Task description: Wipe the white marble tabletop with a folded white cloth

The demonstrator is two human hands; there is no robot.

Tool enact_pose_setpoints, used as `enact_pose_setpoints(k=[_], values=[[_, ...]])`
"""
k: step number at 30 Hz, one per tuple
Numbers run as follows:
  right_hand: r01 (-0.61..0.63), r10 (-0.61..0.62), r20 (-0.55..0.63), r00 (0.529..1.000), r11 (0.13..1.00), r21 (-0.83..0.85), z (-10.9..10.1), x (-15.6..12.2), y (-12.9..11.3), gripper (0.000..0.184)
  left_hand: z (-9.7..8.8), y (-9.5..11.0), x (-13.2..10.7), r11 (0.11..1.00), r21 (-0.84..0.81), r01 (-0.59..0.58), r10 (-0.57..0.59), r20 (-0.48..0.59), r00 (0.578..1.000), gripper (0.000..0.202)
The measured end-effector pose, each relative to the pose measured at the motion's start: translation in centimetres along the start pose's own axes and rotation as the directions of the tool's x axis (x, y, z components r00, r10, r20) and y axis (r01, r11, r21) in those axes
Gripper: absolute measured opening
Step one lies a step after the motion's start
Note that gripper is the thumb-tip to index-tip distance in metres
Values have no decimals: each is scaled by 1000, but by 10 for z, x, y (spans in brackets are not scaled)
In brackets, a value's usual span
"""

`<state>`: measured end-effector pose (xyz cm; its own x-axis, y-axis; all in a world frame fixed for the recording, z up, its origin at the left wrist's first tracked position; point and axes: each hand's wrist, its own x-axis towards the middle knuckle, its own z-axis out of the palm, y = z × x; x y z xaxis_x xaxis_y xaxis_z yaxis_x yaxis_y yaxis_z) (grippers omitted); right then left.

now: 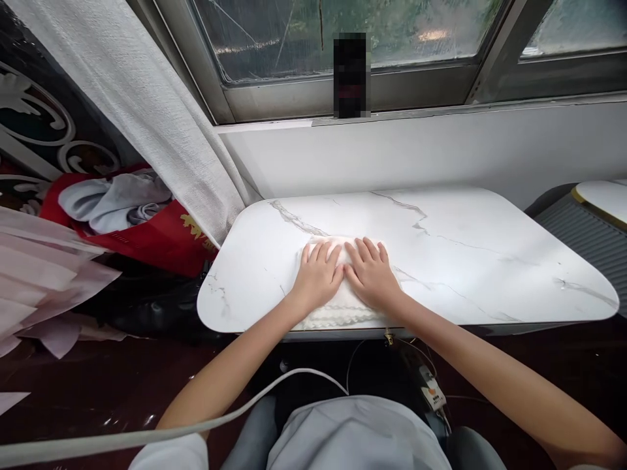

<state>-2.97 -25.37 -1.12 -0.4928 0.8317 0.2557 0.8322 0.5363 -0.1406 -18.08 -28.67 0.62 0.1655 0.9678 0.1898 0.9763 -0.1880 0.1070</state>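
Note:
A small folded white cloth with a lacy front edge [343, 312] lies near the front edge of a white marble-patterned table [465, 261]. My left hand [318, 274] lies flat on the cloth, palm down with fingers stretched out. Beside it, touching it, my right hand [372, 271] also rests flat on the cloth with fingers spread. Both hands cover most of the cloth. Neither hand grips anything.
A white curtain [147, 111] hangs at the left beside a window [343, 32]. Red and grey fabrics [127, 209] pile up left of the table, with pink pleated cloth [44, 274] nearer. A white cable [147, 434] crosses my lap. A power strip [431, 391] lies under the table.

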Motion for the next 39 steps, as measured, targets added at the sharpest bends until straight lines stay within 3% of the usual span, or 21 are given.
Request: enact_pose_setpoints(k=[4,9,14,20,26,34,39], values=[[18,-19,12,1000,1000,3,-4,-21,-13,58,-5,3,-24,1000,-11,-7,6,-11,1000,47],[27,-27,-1,1000,1000,1,-6,-28,-26,58,-8,-3,-38,1000,-21,1,-1,1,1000,47],[42,-43,36,998,999,29,-7,-20,-34,58,-11,-11,-41,999,-32,41,-40,40,998,48],[96,-101,75,992,993,73,-3,2,-39,57,-8,-29,-39,996,-15,87,-87,-5,996,47],[125,-131,53,990,987,97,7,34,-45,55,-8,-54,-21,993,2,119,-119,-5,993,46],[140,-138,-21,990,983,122,25,86,-37,50,-10,-84,27,991,-11,135,-134,78,988,48],[121,-122,-6,993,978,169,34,119,-28,51,-2,-98,56,983,-84,162,-160,26,987,46]])
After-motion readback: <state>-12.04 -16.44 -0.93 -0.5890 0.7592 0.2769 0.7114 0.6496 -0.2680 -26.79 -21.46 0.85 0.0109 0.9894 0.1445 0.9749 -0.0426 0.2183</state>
